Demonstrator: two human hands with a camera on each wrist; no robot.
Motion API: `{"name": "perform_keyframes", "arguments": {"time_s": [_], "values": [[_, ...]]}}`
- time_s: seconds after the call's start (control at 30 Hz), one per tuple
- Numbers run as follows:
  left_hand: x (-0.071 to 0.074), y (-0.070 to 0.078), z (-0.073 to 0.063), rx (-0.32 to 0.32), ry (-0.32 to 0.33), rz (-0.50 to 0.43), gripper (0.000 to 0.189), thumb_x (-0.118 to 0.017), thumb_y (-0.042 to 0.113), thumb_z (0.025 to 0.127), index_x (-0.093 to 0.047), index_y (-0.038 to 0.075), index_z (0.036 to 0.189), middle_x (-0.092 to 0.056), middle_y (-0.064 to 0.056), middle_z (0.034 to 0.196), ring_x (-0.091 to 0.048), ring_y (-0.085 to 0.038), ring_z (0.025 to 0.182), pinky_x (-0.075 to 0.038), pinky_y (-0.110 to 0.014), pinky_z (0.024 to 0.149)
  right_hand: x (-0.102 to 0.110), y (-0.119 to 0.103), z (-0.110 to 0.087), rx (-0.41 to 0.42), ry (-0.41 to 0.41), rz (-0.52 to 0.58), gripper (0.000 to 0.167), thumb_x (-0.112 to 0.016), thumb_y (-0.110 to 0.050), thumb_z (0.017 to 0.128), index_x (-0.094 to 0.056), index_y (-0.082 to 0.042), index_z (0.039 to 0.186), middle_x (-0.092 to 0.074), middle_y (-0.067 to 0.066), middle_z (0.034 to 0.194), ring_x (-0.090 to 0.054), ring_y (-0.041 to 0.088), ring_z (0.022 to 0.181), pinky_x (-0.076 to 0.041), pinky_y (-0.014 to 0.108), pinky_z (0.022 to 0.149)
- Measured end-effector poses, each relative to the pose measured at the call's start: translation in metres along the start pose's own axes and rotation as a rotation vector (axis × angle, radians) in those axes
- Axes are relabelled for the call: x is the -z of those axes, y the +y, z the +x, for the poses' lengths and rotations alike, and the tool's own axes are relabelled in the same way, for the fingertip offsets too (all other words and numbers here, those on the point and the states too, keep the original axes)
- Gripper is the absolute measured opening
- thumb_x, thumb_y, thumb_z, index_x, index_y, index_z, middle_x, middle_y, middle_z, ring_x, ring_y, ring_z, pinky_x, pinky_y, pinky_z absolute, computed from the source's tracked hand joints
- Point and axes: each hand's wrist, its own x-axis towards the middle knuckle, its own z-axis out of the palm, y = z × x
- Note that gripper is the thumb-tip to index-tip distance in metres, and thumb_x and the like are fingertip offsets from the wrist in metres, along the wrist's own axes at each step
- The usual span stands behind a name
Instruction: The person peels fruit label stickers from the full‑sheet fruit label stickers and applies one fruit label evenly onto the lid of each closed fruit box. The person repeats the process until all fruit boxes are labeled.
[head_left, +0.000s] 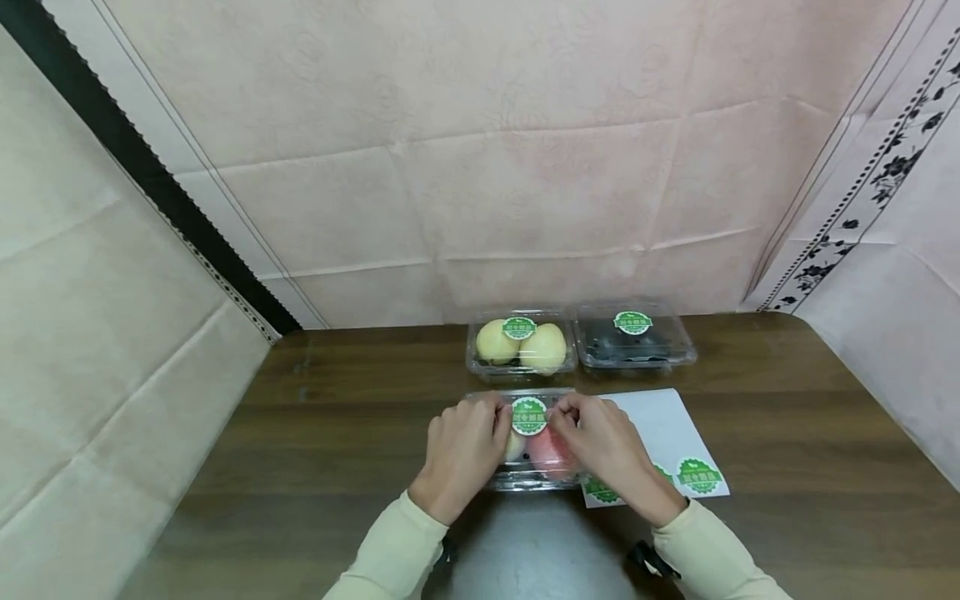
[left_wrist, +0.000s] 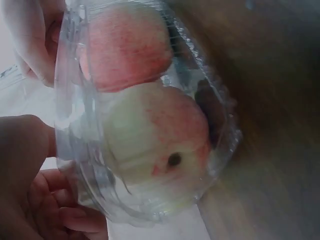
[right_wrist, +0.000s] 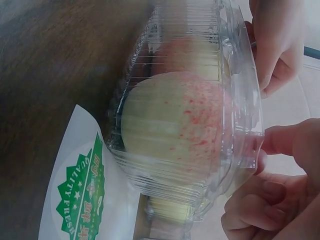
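A clear plastic clamshell box (head_left: pixel 517 482) stands in front of me with two pink-and-cream peaches (left_wrist: pixel 155 135) inside. At its lid is a round green-and-white sticker (head_left: pixel 529 416), between my hands. My left hand (head_left: pixel 467 450) pinches the sticker's left edge, thumb toward the lid and the other fingers curled. On the opposite edge my right hand (head_left: pixel 607 437) pinches too, its fingers folded in. Both hands' fingertips are right at the lid's surface in the wrist views.
Beside the box, partly under my right forearm, lies a white sheet (head_left: pixel 652 417) bearing more green stickers (head_left: pixel 699 475). Behind stand a stickered box of pale yellow fruit (head_left: pixel 543 346) and another stickered box with dark contents (head_left: pixel 630 343). Cloth walls (head_left: pixel 450 208) border the wooden table (head_left: pixel 337 467).
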Motion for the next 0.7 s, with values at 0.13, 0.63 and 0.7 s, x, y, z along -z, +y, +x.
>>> {"name": "perform_keyframes", "arguments": {"time_s": [0.13, 0.63, 0.7], "values": [[0.0005, -0.0044, 0.0001, -0.002, -0.029, -0.018, 0.022, -0.066, 0.025, 0.105, -0.075, 0.012, 0.091, -0.065, -0.001, 0.072, -0.047, -0.010, 0.048, -0.034, -0.027, 0.038, -0.0004, -0.0007, 0.0018, -0.006, -0.014, -0.011, 0.011, -0.066, -0.010, 0.097, -0.075, -0.011, 0.091, -0.063, -0.004, 0.072, -0.048, 0.011, 0.057, -0.035, 0.028, 0.049], [-0.0053, -0.0079, -0.0028, -0.052, -0.010, 0.020, 0.027, -0.062, 0.024, 0.107, -0.068, 0.013, 0.083, -0.061, 0.001, 0.068, -0.050, -0.011, 0.049, -0.035, -0.028, 0.038, -0.0005, -0.0028, 0.0035, 0.004, -0.042, -0.074, 0.009, -0.068, -0.010, 0.097, -0.075, -0.009, 0.091, -0.055, -0.004, 0.066, -0.046, 0.013, 0.057, -0.033, 0.029, 0.050], [-0.0058, -0.0075, -0.0029, -0.065, -0.001, 0.032, 0.027, -0.063, 0.023, 0.106, -0.066, 0.012, 0.082, -0.059, 0.001, 0.067, -0.053, -0.013, 0.049, -0.037, -0.030, 0.038, -0.0005, -0.0039, 0.0030, 0.013, -0.039, -0.091, 0.010, -0.068, -0.010, 0.097, -0.074, -0.009, 0.089, -0.054, -0.004, 0.064, -0.046, 0.013, 0.056, -0.034, 0.029, 0.049]]}}
